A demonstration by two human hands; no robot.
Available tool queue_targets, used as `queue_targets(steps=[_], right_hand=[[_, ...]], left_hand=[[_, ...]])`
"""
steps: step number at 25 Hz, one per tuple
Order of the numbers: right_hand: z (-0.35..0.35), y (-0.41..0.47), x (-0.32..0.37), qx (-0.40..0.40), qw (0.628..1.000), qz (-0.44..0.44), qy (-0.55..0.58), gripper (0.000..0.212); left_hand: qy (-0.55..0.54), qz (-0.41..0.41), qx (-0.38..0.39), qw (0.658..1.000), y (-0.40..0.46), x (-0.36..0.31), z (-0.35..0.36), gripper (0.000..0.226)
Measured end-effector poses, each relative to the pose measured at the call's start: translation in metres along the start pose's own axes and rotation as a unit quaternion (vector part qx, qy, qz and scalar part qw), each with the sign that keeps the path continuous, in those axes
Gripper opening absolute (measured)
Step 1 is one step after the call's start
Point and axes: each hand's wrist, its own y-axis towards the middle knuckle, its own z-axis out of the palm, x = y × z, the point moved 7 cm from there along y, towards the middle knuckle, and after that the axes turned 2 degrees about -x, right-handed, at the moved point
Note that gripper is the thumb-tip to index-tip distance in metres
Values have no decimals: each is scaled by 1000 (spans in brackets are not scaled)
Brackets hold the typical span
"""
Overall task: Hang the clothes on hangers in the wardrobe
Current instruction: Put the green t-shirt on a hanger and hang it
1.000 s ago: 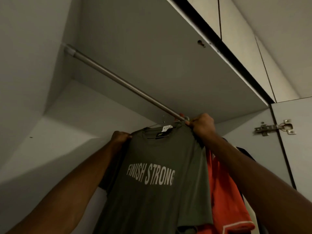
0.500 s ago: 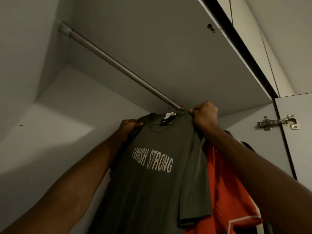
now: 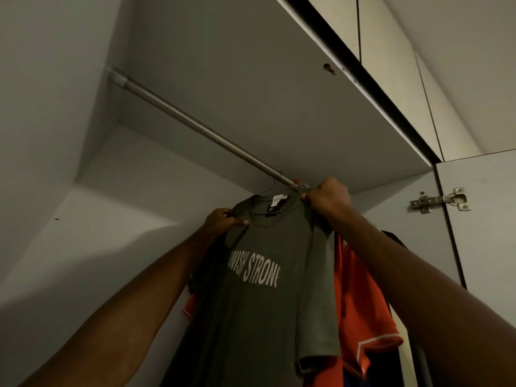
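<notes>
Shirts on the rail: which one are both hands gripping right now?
The olive green T-shirt printed "STRONG": left hand and right hand grip its shoulders. The orange shirt hangs untouched behind it.

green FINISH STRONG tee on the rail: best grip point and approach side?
Take the green tee at its two shoulder tops, coming from below and in front, as the left hand and right hand do. It hangs flat, facing the camera, from the rail, and its shoulders are probably firm over the hanger.
</notes>
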Motion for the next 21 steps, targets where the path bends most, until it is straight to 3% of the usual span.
queue_targets(steps=[3,11,15,21], right_hand=[[-12,-3,-3,-1,1000,-1,16,25],[-50,-52,-3,31,996,-59,-53,23],[-65,-88,-22,67,997,-36,-6,52],[-95,-165,-40,52,995,-84,-1,47]], left_hand=[[54,-2,5,999,-22,-9,0,91],[157,-15,22,987,-129,-24,4,78],[190,-49,11,981,-196,-28,5,76],[240,-121,-22,963,-304,-14,-5,94]])
